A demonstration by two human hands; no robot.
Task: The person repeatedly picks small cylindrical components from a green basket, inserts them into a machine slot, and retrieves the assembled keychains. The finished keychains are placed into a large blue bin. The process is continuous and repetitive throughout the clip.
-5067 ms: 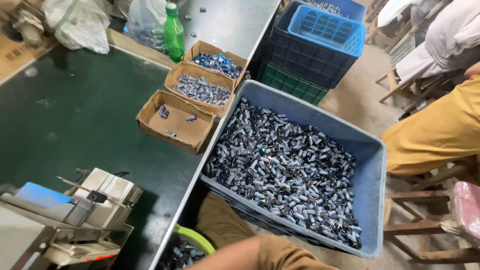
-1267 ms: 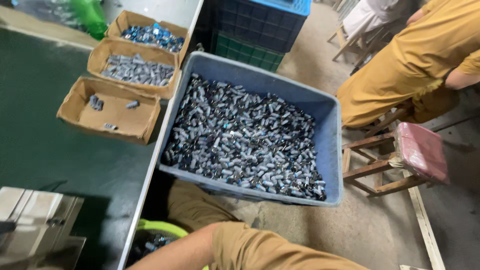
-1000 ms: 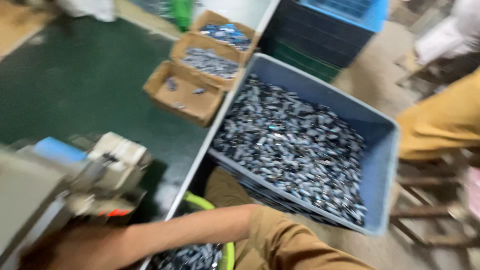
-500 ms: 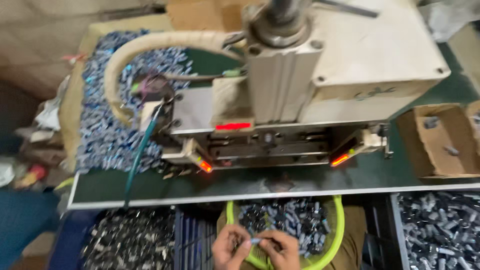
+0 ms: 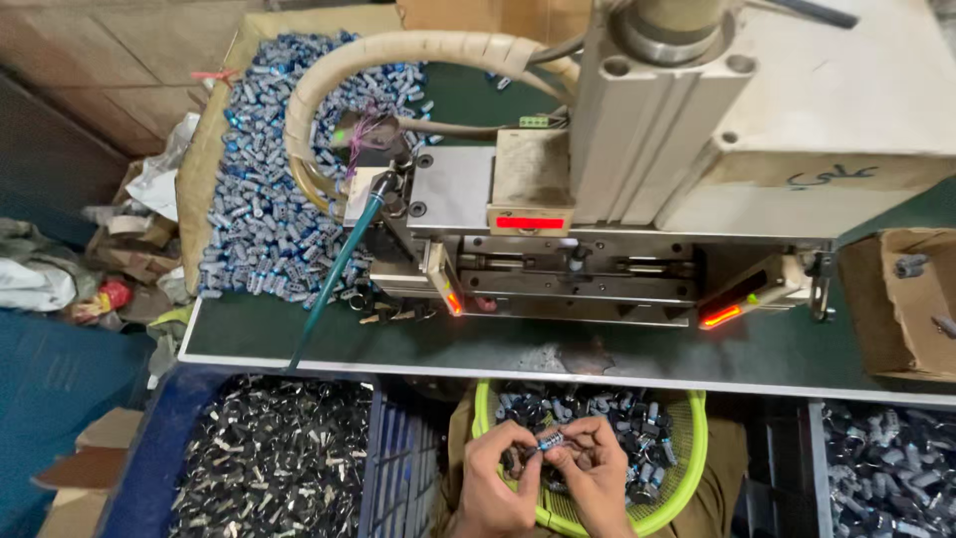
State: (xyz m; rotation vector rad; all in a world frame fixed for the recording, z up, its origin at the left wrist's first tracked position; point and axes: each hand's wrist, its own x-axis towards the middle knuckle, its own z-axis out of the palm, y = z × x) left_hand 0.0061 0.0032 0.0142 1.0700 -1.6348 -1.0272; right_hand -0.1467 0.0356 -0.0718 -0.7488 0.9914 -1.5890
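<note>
Small blue-and-silver cylindrical part (image 5: 551, 439) sits pinched between both hands, held roughly level just above the green basket (image 5: 697, 438) in the person's lap. Left hand (image 5: 495, 476) has thumb and forefinger closed on the part's left end, other fingers curled in; right hand (image 5: 595, 468) mirrors it, fingertips closed on the right end, so the part bridges the gap between the two. Fingertips of both hands nearly touch around it. Basket under the hands is filled with dark cylindrical parts of the same kind, some with blue bands. Directly beyond the basket: edge of the green-topped bench (image 5: 617, 354), with a grey press machine (image 5: 637, 199) standing on it, big pale cylinder block on top, red indicator lights glowing at the front and at both lower corners. Beige spiral-wrapped hose (image 5: 398, 50) loops off the machine's left side, a teal tube (image 5: 339, 269) runs down diagonally from it. Left rear of the bench: large heap of blue cylinders (image 5: 264, 199). Right edge: open cardboard box (image 5: 901, 299) with a few parts inside. Below bench level, a blue crate (image 5: 269, 458) of dark metal parts to the left of the hands, another bin (image 5: 886, 468) of similar parts to the right.
</note>
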